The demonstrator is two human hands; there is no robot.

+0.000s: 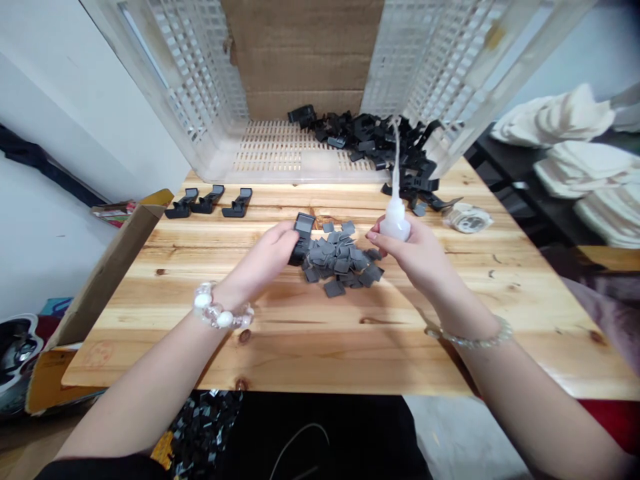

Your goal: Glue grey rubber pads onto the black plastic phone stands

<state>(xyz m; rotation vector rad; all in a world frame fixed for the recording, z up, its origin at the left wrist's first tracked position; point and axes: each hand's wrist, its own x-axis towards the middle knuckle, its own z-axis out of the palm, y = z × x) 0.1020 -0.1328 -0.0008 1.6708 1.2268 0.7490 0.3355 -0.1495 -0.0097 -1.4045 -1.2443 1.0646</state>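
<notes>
My left hand [274, 252] is closed round a black plastic part [302, 241] with a grey pad on its upper face. My right hand [407, 250] grips a white glue bottle [395, 220], its long thin nozzle pointing up and away from me. Between the hands lies a loose pile of small grey square pads [340, 257], several of them overlapping. At the table's far left stand three black plastic parts [239, 203] like the held one, each showing a grey face.
A white plastic crate [220, 170] lies on its side at the back, with a heap of black parts [370, 137] spilling from it. A roll of tape [467, 218] rests at right. A cardboard box [100, 280] stands left of the wooden table [320, 353]; white stacks [585, 163] sit at far right.
</notes>
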